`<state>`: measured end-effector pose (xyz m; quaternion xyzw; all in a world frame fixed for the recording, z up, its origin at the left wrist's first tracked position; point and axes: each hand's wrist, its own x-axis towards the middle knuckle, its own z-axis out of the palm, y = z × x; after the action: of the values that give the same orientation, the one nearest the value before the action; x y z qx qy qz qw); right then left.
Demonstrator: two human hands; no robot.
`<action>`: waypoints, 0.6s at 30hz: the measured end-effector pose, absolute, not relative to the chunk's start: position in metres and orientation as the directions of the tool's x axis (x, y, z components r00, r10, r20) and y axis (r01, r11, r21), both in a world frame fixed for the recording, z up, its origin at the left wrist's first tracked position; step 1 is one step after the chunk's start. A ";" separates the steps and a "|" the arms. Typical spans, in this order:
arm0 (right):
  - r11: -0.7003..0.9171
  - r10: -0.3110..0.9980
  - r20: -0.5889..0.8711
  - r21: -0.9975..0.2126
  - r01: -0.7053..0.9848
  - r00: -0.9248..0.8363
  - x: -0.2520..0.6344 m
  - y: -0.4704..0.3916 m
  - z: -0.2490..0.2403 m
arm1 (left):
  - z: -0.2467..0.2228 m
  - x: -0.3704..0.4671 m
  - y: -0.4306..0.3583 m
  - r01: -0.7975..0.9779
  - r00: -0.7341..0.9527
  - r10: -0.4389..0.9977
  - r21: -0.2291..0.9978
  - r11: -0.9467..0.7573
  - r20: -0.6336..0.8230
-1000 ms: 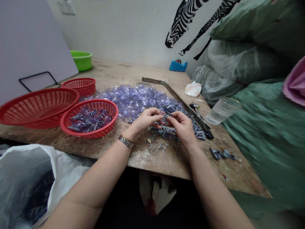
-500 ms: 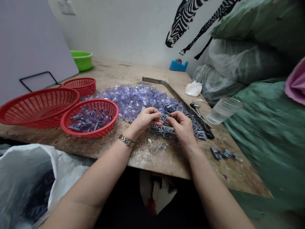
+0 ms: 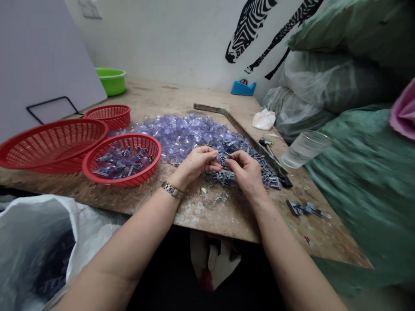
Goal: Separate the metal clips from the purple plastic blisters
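My left hand is closed in a pinch over the front of the heap, with its thumb and fingertips together. Facing it a short gap away, my right hand also pinches. What either hand holds is too small to make out. Beneath and behind the hands lie many small dark grey plastic parts. They merge into a large pile of clear purple plastic pieces. A red basket left of my hands contains purple pieces with grey parts among them.
Two more red baskets and a green basin stand left. A bent metal bar borders the heap. At right are a glass, grey pieces and stacked sacks. An open white bag sits below the table edge.
My right hand has shifted very slightly left, toward the left hand. Both hands keep their pinched shape, and the things on the table stay where they were.
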<state>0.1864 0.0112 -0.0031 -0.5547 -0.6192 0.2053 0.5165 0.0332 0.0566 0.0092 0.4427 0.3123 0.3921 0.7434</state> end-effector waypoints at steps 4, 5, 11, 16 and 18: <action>0.325 0.884 0.452 -0.781 0.532 0.123 0.186 0.011 -0.004 | 0.008 0.033 0.057 -0.325 0.506 0.855 0.894 0.310 -0.113; 0.330 0.881 0.459 -0.770 0.545 0.116 0.186 0.011 -0.004 | 0.008 0.033 0.057 -0.327 0.507 0.855 0.892 0.311 -0.112; 0.342 0.866 0.491 -0.721 0.603 0.097 0.186 0.012 -0.004 | 0.009 0.034 0.057 -0.307 0.506 0.853 0.897 0.319 -0.130; 0.355 0.844 0.529 -0.673 0.648 0.086 0.185 0.011 -0.004 | 0.008 0.034 0.056 -0.280 0.499 0.860 0.919 0.278 -0.109; 0.369 0.833 0.550 -0.641 0.673 0.067 0.185 0.011 -0.005 | 0.006 0.034 0.056 -0.260 0.503 0.858 0.930 0.260 -0.099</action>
<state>0.1850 0.0110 -0.0045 -0.5553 -0.6779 0.0841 0.4744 0.0344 0.0558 0.0064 0.4715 0.3174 0.3843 0.7275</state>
